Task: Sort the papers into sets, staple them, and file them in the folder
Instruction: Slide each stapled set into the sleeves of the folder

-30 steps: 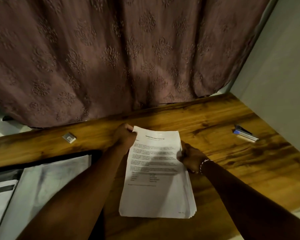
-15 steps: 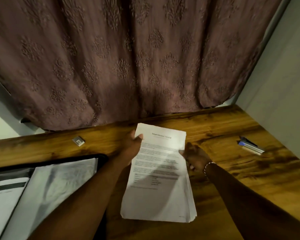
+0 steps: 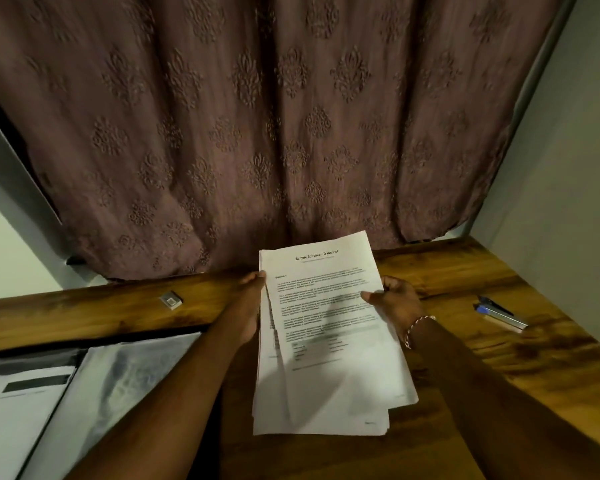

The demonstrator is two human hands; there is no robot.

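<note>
A stack of white printed papers (image 3: 329,386) is held over the wooden table (image 3: 499,358) in the middle of the view. Its top sheet (image 3: 326,292), headed with a title and text, is turned a little clockwise off the rest. My left hand (image 3: 248,306) grips the stack's left edge. My right hand (image 3: 395,303) pinches the top sheet at its right edge, thumb on the page. An open folder (image 3: 84,393) with a clear plastic sleeve lies at the lower left. A blue and silver stapler (image 3: 501,315) lies at the right.
A small box of staples (image 3: 171,300) sits on the table at the back left. A patterned brown curtain (image 3: 274,133) hangs behind the table. A grey wall (image 3: 561,168) closes the right side.
The papers have risen and tipped up toward me. The top sheet has fanned off the stack to the right. My right hand has moved up onto the sheet's right edge.
</note>
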